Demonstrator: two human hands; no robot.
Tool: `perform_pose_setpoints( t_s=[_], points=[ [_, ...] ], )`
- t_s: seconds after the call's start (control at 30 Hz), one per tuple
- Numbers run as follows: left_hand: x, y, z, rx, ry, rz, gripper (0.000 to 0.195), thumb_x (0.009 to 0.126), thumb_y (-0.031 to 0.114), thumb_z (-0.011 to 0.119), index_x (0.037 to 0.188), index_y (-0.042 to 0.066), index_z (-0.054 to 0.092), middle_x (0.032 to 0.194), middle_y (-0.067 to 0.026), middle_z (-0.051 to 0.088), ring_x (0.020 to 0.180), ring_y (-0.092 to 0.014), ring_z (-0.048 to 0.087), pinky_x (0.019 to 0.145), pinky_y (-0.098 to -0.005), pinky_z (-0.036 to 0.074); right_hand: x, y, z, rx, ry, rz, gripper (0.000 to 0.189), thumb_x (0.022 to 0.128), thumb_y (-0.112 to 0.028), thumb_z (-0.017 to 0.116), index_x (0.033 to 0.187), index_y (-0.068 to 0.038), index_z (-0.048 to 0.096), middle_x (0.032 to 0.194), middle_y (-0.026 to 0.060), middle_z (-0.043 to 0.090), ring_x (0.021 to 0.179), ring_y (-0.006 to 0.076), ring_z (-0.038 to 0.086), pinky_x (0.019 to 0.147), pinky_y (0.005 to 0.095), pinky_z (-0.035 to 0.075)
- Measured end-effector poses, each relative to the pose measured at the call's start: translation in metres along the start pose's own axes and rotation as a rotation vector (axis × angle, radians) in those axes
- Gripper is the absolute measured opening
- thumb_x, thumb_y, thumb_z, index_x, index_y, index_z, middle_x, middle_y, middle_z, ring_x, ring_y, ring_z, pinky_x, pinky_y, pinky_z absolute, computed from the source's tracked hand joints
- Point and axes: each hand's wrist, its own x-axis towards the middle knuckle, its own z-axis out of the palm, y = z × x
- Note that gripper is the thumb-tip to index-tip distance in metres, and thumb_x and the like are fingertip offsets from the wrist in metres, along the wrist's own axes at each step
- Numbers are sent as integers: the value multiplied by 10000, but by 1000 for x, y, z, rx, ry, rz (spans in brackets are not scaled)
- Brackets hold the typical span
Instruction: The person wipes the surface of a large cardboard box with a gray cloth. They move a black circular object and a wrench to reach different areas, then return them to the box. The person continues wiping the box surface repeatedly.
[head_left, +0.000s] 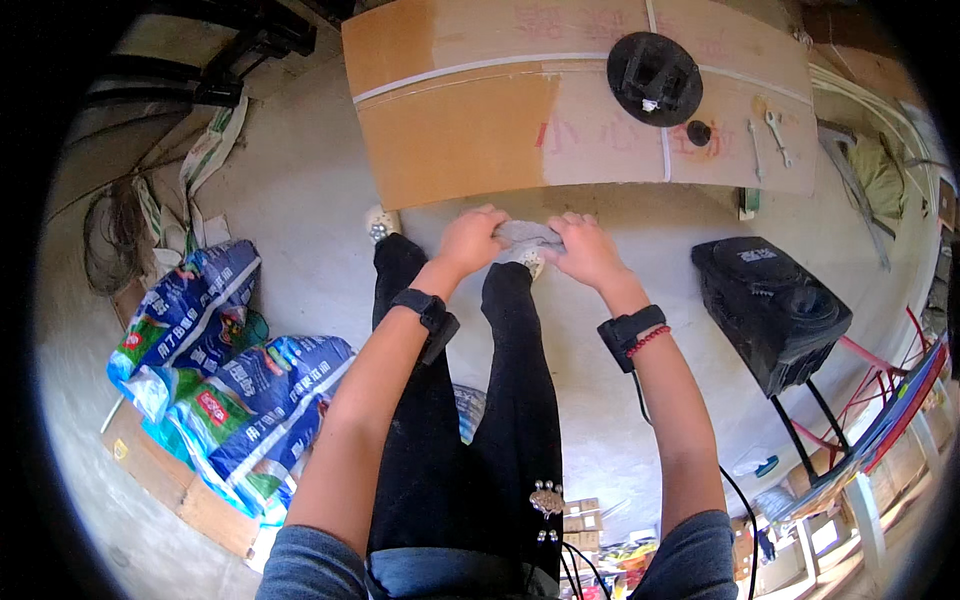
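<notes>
A grey cloth is stretched between my two hands, above one shoe and in front of a large cardboard box. My left hand grips its left end, and my right hand grips its right end. On the box lie a round black disc-shaped part with a small white piece on it, a small black round cap and two metal wrenches. White strapping runs across the box, which bears red writing.
Blue printed plastic sacks lie at the left on flattened cardboard. A black trolley speaker with a long handle is at the right, near a red metal frame. A black cable hangs beside my right arm.
</notes>
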Motion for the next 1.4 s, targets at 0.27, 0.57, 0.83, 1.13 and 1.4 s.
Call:
perform_pose_setpoints(
  t_s=[0.27,0.57,0.83,1.13,1.4],
  points=[
    [3,25,9,-303,-313,-85,267,780,247,617,942,35,605,853,-175,629,799,-325,594,705,-369,451,-11,36,-24,-120,-217,-43,277,666,-151,647,922,-65,588,1003,143,571,964,342,527,842,422,427],
    [28,19,-59,-163,-78,31,307,705,209,691,948,53,587,873,-173,616,826,-347,584,703,-399,458,53,6,-76,-216,-225,-95,300,659,-114,617,958,-104,600,898,165,623,883,354,573,785,434,449],
    [75,51,-75,-5,275,14,373,668,191,706,970,81,517,908,-130,583,878,-335,571,725,-432,445,100,19,-109,-84,128,-264,340,717,-57,543,1045,-121,603,940,137,631,872,322,598,749,416,475],
    [187,46,-76,467,724,190,324,682,116,591,1003,90,559,999,-66,563,1004,-249,527,912,-368,373,179,86,-102,-370,572,-480,384,749,-56,496,1124,-89,570,1158,92,572,1079,278,522,911,372,414],
    [185,30,-13,330,679,70,619,700,22,587,1286,159,443,1221,-53,479,1142,-263,441,944,-378,389,187,124,-76,-502,373,-535,442,785,-57,472,1225,-94,495,1307,105,459,1202,283,432,1009,365,343]
  ],
)
